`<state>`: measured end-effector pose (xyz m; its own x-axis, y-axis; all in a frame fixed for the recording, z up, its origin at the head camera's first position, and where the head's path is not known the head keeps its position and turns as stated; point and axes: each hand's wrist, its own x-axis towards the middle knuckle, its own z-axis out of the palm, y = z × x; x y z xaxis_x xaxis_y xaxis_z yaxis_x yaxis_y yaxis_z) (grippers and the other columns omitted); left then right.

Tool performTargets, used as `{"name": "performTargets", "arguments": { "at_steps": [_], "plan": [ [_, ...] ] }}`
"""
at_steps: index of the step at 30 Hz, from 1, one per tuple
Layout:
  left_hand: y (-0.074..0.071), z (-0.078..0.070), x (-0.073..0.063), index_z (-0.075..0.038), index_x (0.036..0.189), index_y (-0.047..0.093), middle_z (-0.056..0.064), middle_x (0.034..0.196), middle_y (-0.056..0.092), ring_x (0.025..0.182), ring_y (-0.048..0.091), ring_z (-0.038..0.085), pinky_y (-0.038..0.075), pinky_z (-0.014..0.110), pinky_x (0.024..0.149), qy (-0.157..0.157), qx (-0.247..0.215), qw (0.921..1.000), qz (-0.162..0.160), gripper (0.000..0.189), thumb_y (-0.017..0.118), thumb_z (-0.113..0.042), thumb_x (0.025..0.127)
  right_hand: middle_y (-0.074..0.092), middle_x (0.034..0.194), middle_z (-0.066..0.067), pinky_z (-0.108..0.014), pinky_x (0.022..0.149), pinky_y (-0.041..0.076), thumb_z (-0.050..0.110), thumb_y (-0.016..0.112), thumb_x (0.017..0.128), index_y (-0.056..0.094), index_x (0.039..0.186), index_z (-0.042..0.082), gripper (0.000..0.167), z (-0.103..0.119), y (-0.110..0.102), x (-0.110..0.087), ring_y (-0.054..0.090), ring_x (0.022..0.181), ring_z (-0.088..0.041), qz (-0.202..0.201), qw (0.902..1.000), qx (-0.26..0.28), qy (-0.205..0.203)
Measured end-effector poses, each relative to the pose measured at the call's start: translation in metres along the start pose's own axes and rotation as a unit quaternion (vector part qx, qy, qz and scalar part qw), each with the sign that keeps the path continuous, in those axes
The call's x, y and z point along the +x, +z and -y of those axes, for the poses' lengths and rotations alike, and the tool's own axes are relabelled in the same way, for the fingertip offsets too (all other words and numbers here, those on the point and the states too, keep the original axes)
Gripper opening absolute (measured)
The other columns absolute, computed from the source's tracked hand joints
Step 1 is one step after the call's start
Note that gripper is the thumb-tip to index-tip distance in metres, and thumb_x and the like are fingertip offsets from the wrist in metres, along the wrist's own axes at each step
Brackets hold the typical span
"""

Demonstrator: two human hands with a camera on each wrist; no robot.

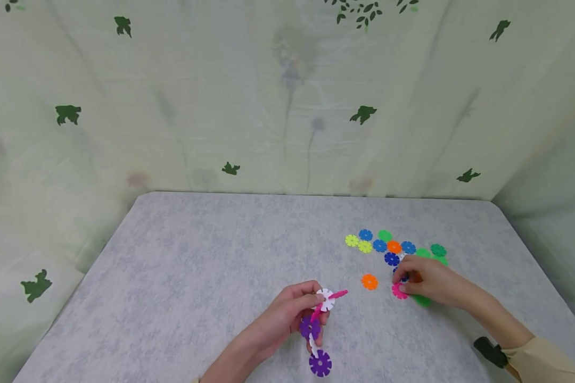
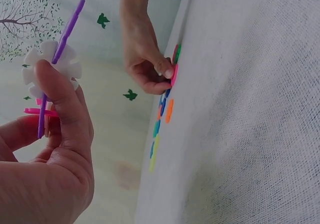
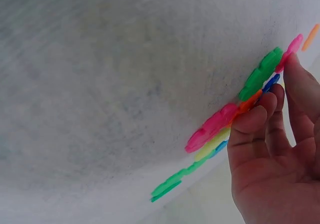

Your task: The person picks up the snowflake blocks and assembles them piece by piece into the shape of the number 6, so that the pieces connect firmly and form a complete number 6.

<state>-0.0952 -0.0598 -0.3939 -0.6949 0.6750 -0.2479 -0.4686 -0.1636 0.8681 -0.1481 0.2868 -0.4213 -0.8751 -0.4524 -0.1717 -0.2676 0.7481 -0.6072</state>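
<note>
My left hand (image 1: pixel 287 314) grips a chain of slotted plastic discs, the notched interlocking kind. A white disc (image 1: pixel 328 301) is pinched near the thumb, with a pink disc (image 1: pixel 338 294) edge-on beside it; a purple disc (image 1: pixel 320 364) hangs lowest. The left wrist view shows another white disc (image 2: pixel 65 67) of the chain in front of the thumb. Over at the right, my right hand (image 1: pixel 433 279) pinches a pink disc (image 1: pixel 399 291) by its edge, low at the table. Its fingers hide part of the pile there.
Loose discs lie flat about the right hand, among them an orange disc (image 1: pixel 369 282) between the hands, a yellow disc (image 1: pixel 352 241), a blue disc (image 1: pixel 366 234) and a green disc (image 1: pixel 438 250). A grey cloth covers the table (image 1: pixel 196 255); a patterned curtain (image 1: pixel 196 106) stands behind it.
</note>
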Motion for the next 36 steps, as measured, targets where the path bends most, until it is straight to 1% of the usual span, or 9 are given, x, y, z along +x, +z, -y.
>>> {"name": "performTargets", "arguments": {
  "at_steps": [6,11,14,21,26,29,36],
  "plan": [
    [-0.0006,-0.0002,0.0001,-0.004,0.095,0.053,0.006,0.078,0.061,0.056,0.064,0.014,0.055,0.029,0.052,-0.003,-0.002,1.0000,-0.002,0.022,0.054,-0.025,0.100,0.057,0.091,0.008,-0.025,0.063,0.045,0.008,0.076,0.085,0.068,0.091,0.025,0.020,0.0009,0.0026,0.0023,0.049,0.080,-0.016,-0.007,0.9998,-0.002,0.020],
    [-0.0011,0.0007,0.0007,-0.004,0.094,0.053,0.006,0.078,0.061,0.055,0.064,0.014,0.054,0.029,0.051,-0.003,-0.001,1.0000,-0.005,0.022,0.054,-0.025,0.100,0.059,0.094,0.010,-0.026,0.069,0.048,0.011,0.078,0.084,0.069,0.092,0.026,0.020,-0.0010,0.0019,-0.0001,0.051,0.084,-0.015,-0.011,0.9998,-0.014,0.002],
    [-0.0012,0.0015,0.0010,-0.004,0.093,0.053,0.006,0.077,0.061,0.055,0.064,0.014,0.054,0.029,0.051,-0.004,-0.002,1.0000,-0.006,0.022,0.054,-0.025,0.100,0.059,0.097,0.010,-0.025,0.071,0.048,0.012,0.079,0.083,0.069,0.095,0.027,0.022,-0.0009,0.0004,-0.0022,0.052,0.085,-0.014,-0.006,0.9999,-0.014,-0.004],
    [-0.0019,0.0029,0.0013,-0.004,0.093,0.052,0.006,0.077,0.061,0.054,0.063,0.015,0.054,0.028,0.051,-0.006,-0.008,0.9999,-0.010,0.023,0.055,-0.026,0.099,0.057,0.096,0.008,-0.025,0.067,0.047,0.016,0.081,0.081,0.069,0.097,0.026,0.023,0.0014,-0.0009,-0.0024,0.050,0.082,-0.015,0.009,0.9999,-0.009,-0.005],
    [-0.0026,0.0034,0.0019,-0.004,0.092,0.052,0.006,0.077,0.061,0.054,0.063,0.015,0.054,0.028,0.051,-0.008,-0.010,0.9999,-0.009,0.023,0.055,-0.026,0.099,0.057,0.101,0.008,-0.026,0.070,0.049,0.021,0.084,0.078,0.069,0.100,0.029,0.027,0.0027,-0.0023,-0.0040,0.051,0.089,-0.016,0.026,0.9995,-0.013,0.011],
    [-0.0029,0.0035,0.0022,-0.004,0.092,0.052,0.006,0.077,0.061,0.054,0.063,0.014,0.054,0.028,0.051,-0.008,-0.011,0.9999,-0.009,0.023,0.055,-0.026,0.099,0.056,0.104,0.007,-0.026,0.072,0.050,0.021,0.085,0.077,0.068,0.101,0.028,0.030,0.0022,-0.0022,-0.0038,0.051,0.092,-0.017,0.034,0.9993,-0.016,0.009],
    [-0.0035,0.0036,0.0021,-0.005,0.093,0.053,0.005,0.077,0.061,0.054,0.063,0.014,0.054,0.028,0.051,-0.010,-0.014,0.9998,-0.012,0.022,0.055,-0.025,0.099,0.054,0.092,0.006,-0.025,0.067,0.047,0.018,0.087,0.075,0.062,0.097,0.023,0.034,0.0032,0.0005,-0.0020,0.049,0.086,-0.018,0.030,0.9993,-0.010,0.017]
  ]
}}
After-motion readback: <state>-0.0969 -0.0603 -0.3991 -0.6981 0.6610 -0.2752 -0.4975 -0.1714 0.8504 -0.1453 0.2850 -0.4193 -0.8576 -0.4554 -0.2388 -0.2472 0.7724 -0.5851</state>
